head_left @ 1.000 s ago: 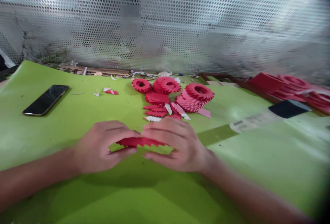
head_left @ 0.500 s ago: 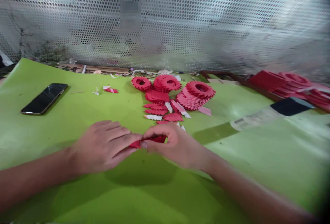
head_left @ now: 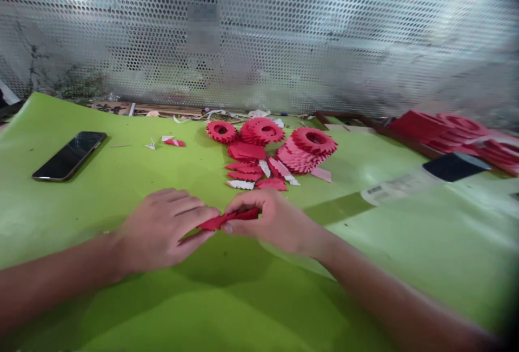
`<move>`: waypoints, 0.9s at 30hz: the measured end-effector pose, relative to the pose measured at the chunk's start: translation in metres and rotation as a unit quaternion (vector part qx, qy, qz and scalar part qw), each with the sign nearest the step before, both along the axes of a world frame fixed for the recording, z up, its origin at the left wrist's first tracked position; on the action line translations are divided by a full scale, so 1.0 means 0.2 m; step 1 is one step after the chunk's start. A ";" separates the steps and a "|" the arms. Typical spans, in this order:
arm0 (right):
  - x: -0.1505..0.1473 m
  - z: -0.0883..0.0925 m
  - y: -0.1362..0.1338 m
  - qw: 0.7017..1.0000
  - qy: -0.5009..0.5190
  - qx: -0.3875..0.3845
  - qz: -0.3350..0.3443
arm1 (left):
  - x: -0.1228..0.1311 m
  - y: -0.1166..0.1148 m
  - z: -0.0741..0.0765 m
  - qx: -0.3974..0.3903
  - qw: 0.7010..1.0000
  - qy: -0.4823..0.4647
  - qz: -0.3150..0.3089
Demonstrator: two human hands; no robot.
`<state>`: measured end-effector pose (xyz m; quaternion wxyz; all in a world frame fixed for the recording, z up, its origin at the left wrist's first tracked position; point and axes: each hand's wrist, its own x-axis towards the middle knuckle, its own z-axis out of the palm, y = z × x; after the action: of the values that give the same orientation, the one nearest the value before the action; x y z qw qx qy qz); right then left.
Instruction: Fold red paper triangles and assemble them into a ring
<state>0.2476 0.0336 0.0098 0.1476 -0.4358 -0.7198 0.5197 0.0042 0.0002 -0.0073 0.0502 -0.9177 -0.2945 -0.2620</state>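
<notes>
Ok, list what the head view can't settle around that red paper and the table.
The end of the red serrated paper strip: hidden by the right hand.
The pale patch on the perforated metal screen: blurred out.
The red stacks: cut off by the view's right edge.
The black object: blurred, kind unclear.

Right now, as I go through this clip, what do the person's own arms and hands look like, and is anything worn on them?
Both arms are bare as far as the view shows: neither the left forearm nor the right forearm has a sleeve on it. The left hand and right hand are ungloved, and no ring, watch or bracelet can be seen.
</notes>
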 end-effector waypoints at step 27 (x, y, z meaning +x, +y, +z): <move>0.24 0.04 0.22 0.897 -0.305 0.310 0.082 | -0.04 0.06 -0.03 -0.169 0.980 0.072 0.078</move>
<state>0.2955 0.0784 0.0169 0.0053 -0.4443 -0.8875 0.1218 -0.0041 0.0130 -0.0133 -0.0638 -0.9037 -0.4007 -0.1369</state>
